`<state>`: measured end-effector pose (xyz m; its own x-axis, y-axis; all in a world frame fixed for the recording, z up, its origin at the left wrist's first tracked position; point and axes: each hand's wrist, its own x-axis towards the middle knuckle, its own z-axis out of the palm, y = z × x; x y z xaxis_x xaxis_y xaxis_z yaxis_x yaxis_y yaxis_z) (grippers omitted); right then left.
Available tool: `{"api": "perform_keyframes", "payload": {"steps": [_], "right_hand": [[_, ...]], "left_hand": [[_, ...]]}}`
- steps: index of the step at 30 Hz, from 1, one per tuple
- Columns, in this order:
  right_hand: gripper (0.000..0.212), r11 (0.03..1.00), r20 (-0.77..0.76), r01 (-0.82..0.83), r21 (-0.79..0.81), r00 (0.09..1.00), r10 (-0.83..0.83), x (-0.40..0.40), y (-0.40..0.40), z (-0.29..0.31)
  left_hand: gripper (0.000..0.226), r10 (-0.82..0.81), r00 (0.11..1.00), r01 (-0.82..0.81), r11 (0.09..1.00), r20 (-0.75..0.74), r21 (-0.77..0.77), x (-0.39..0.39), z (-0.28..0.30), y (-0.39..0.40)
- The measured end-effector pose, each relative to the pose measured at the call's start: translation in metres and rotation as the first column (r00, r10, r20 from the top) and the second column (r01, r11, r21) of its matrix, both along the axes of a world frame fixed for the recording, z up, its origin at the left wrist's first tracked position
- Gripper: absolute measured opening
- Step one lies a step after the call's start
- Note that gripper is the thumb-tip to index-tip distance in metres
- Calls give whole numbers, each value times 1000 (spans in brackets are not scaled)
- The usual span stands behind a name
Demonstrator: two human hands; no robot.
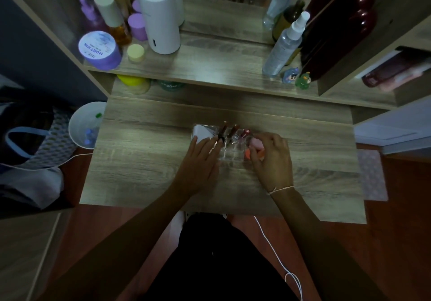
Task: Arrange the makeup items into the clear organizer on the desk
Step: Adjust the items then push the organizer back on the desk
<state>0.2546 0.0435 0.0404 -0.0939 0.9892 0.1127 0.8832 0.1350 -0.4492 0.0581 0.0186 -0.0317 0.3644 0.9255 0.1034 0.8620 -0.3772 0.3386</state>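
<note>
The right hand [271,155] pinches a pink sponge [255,147] over the clear organizer [229,152] — seemingly seating it. The left hand [200,155], fingers spread flat, steadies it on the tabletop [144,142]. Next: press down, then release.

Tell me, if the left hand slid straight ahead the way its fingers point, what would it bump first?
Probably the dark lipstick tubes standing in the clear organizer. The left hand points up and to the right, fingertips already at the organizer's left part. Depth is unclear.
</note>
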Motion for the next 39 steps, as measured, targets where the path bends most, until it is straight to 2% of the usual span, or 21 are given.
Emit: {"api": "perform_keyframes", "payload": {"steps": [8, 12, 14, 16, 18, 21, 25, 28, 31, 36, 39], "right_hand": [[25, 1000, -7, -12, -17, 1000, 12, 3, -1, 1], [33, 1000, -51, 7, -13, 999, -7, 7, -5, 0], [36, 998, -70, 51, 31, 996, -48, 12, -12, -4], [36, 990, -82, 129, 61, 989, -124, 20, -21, -12], [42, 982, -66, 186, 32, 981, -184, 27, -31, -24], [55, 976, 16, 193, -103, 981, -192, 38, -45, -46], [60, 962, 104, 112, -250, 991, -88, 41, -54, -71], [61, 959, 115, 59, -276, 993, -28, 38, -53, -82], [67, 955, 100, 67, -290, 994, -39, 35, -50, -88], [70, 955, 100, 79, -286, 994, -52, 30, -49, -93], [69, 953, 159, 86, -291, 986, -41, 30, -50, -95]], "left_hand": [[52, 10, 1000, -10, 1000, 0, -30, -1, 0, -2], [52, 9, 1000, -9, 999, -2, -39, -1, -1, -1], [54, 26, 999, -25, 999, 43, -21, -4, -2, -3], [59, 77, 986, -75, 997, 148, -20, -9, -4, -7], [66, 165, 968, -159, 986, 190, -44, -16, -8, -13], [66, 302, 947, -284, 947, 112, -151, -24, -18, -21], [68, 343, 939, -332, 907, -6, -260, -34, -27, -26], [70, 329, 943, -330, 897, -55, -295, -36, -30, -28], [71, 292, 953, -301, 897, -79, -324, -34, -31, -28], [70, 269, 962, -269, 900, -49, -343, -30, -28, -31], [72, 267, 962, -268, 900, -52, -345, -30, -30, -31]]}}
